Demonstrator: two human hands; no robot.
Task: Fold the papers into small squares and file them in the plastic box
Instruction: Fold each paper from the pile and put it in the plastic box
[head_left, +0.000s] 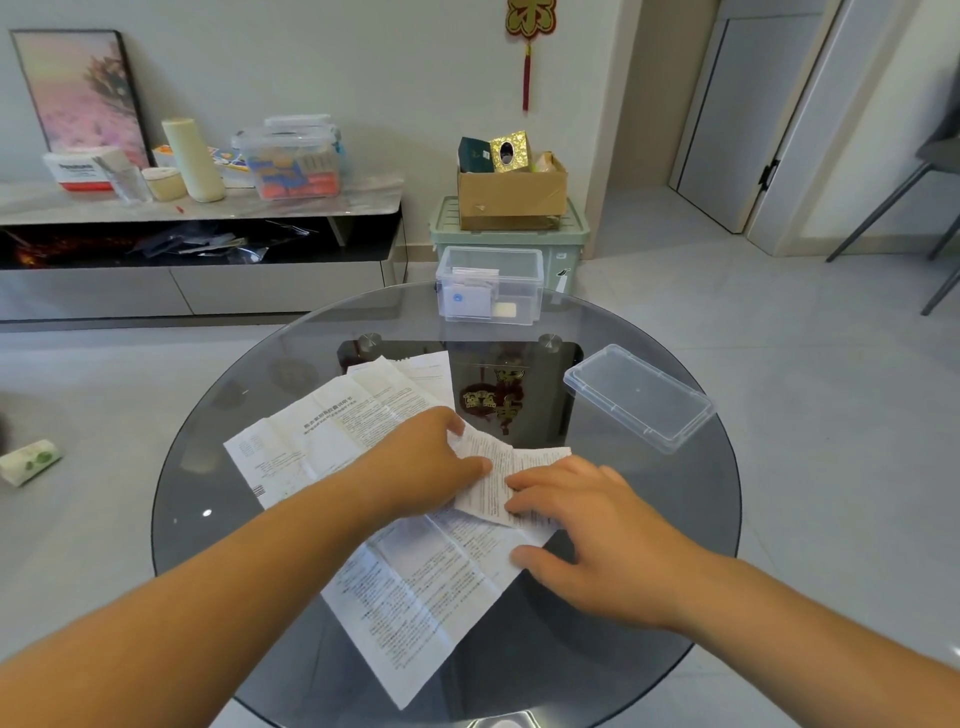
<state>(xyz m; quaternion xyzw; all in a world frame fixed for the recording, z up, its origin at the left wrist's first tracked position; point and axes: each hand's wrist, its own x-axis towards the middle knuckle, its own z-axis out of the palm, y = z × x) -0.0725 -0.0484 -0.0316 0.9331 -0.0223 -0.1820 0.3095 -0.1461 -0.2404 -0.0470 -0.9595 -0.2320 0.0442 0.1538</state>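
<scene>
Several printed paper sheets lie on the round glass table (691, 530). The nearest sheet (415, 597) is long and creased, with its upper end bent over into a raised flap (491, 475). My left hand (431, 462) pinches that flap's left edge between thumb and fingers. My right hand (587, 525) presses its straight fingers on the flap's right side, thumb down at the sheet's edge. Another unfolded sheet (322, 426) lies behind my left hand. The clear plastic box (491, 286) stands at the table's far edge and holds a few small folded papers.
The box's clear lid (639, 397) lies on the right of the table. Behind the table stand a green crate (509, 239) with a cardboard box on it and a low cabinet (197, 208) with clutter. A tissue pack (28, 462) lies on the floor, left.
</scene>
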